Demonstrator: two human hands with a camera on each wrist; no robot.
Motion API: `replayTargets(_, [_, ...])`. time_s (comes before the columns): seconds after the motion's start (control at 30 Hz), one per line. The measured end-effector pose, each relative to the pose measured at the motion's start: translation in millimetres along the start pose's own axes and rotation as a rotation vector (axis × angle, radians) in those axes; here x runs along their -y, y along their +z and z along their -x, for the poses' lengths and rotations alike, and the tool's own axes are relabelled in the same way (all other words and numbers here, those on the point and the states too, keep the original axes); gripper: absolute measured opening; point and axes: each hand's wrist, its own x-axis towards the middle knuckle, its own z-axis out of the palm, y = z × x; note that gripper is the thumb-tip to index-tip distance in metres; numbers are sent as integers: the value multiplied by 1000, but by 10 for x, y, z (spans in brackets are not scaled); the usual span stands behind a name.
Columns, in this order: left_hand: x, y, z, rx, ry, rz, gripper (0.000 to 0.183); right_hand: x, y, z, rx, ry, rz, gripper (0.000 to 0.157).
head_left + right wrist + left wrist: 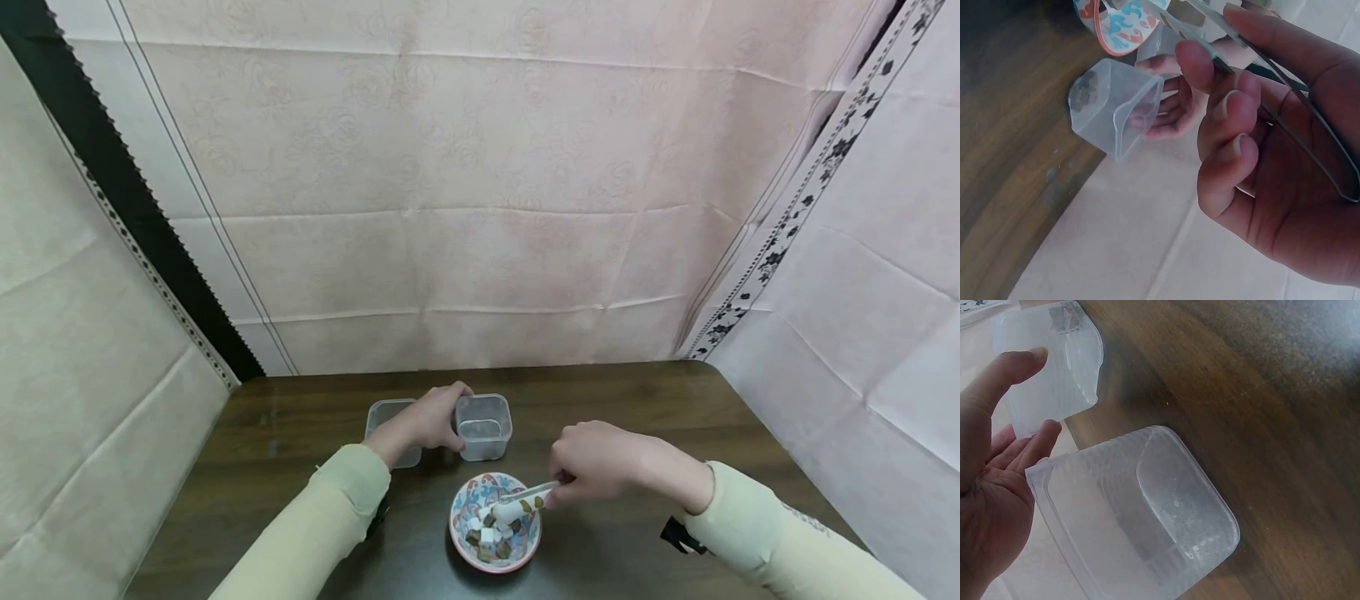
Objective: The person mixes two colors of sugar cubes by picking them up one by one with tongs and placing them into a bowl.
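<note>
My left hand (431,417) holds the left side of a clear plastic container (486,429), thumb at the near corner and fingers at the far one. A second clear container (1147,512) stands to its left, partly hidden under that hand in the head view. My right hand (603,462) grips small metal tongs (1310,147) with pale, leaf-patterned ends. These ends reach over a patterned bowl (459,508) holding white cubes and brownish pieces. Whether a piece sits between the tong tips, I cannot tell. In the right wrist view, a small dark patch shows in the held container (1113,109).
The dark wooden table (300,467) carries the bowl at the front and both containers behind it. Pale cloth (450,208) hangs along the back edge and both sides. Dark straps (681,535) sit at the wrists.
</note>
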Motion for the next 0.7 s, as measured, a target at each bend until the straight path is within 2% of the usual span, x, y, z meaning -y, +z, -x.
replayTargets(0.37, [5, -7, -7, 13, -25, 25, 78, 90, 48, -103, 23, -41, -14, 53])
replayTargets(0.7, [17, -6, -17, 29, -31, 32, 79, 76, 3, -107, 28, 31, -18, 49])
